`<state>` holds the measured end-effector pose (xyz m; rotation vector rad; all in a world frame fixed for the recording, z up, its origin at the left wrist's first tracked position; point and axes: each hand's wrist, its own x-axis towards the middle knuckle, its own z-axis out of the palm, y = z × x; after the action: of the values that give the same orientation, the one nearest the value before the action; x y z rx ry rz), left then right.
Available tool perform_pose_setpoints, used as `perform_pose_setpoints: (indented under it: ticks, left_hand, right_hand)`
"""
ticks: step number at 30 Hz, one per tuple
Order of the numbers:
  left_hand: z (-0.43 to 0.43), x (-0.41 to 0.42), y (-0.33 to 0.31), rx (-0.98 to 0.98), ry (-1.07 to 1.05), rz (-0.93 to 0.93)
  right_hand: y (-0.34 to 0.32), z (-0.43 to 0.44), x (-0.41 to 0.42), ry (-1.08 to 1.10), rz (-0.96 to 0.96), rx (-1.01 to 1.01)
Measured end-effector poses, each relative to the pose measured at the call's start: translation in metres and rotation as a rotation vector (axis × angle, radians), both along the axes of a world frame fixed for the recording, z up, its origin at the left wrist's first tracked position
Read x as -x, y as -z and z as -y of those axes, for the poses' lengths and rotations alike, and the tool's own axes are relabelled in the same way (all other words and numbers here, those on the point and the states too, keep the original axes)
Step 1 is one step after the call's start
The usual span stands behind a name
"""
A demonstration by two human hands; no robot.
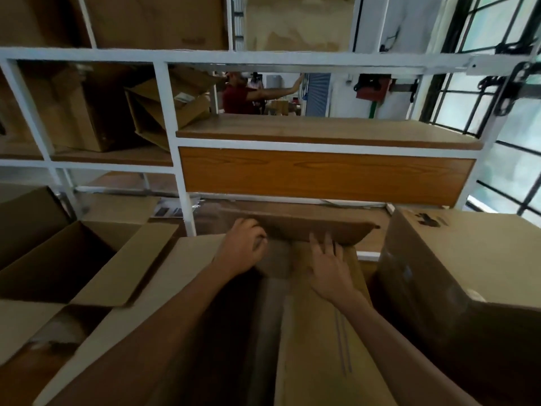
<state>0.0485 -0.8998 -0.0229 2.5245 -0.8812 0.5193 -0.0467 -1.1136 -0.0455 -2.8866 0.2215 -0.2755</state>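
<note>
An open cardboard box (319, 341) stands right in front of me, below a white shelf rack. Its far flap (295, 227) is dark brown and stands out towards the rack. My left hand (243, 247) grips the left end of that flap with curled fingers. My right hand (329, 268) lies flat with spread fingers on the box's right flap, its fingertips touching the far flap's lower edge. The inside of the box is dark and I cannot see what it holds.
A big closed carton (456, 273) stands close on the right. An open empty carton (67, 265) sits to the left. The white rack (181, 183) has wooden shelves, with tipped boxes (164, 112) upper left. A person in red (240, 98) reaches behind the rack. Windows lie at right.
</note>
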Motion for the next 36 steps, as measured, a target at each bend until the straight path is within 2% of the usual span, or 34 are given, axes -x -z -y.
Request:
perform_pose_setpoints:
  ticks: [3,6,8,11,13,19,24,32,36]
  left_hand:
    - [0.007,-0.057,0.006,-0.053,-0.074,0.01]
    - [0.006,-0.105,0.023,-0.115,-0.216,-0.107]
    - [-0.002,-0.13,0.044,-0.107,-0.281,-0.186]
    - [-0.011,-0.148,0.071,-0.06,-0.21,-0.379]
    - [-0.016,-0.151,0.077,-0.032,-0.155,-0.433]
    - [-0.028,-0.129,0.079,0.004,-0.125,-0.41]
    - [-0.06,-0.102,0.092,-0.091,-0.153,-0.445]
    - [-0.062,-0.101,0.087,-0.254,-0.27,-0.377]
    - [-0.079,-0.116,0.071,-0.215,-0.271,-0.401]
  right_hand:
    - [-0.002,0.024,-0.045,0.043,0.033,0.055]
    - [0.008,0.052,-0.085,0.1,0.034,0.119]
    - [0.023,0.07,-0.101,0.175,0.049,0.092]
    - [0.052,0.085,-0.11,0.218,0.08,-0.028]
    - [0.063,0.083,-0.112,0.252,0.109,-0.014]
    - [0.063,0.073,-0.09,0.274,0.062,0.037]
    - [0.071,0.057,-0.063,0.267,-0.021,0.164]
    - [0.058,0.038,-0.069,0.291,-0.033,0.153]
    - [0.055,0.027,-0.099,0.239,-0.072,0.087]
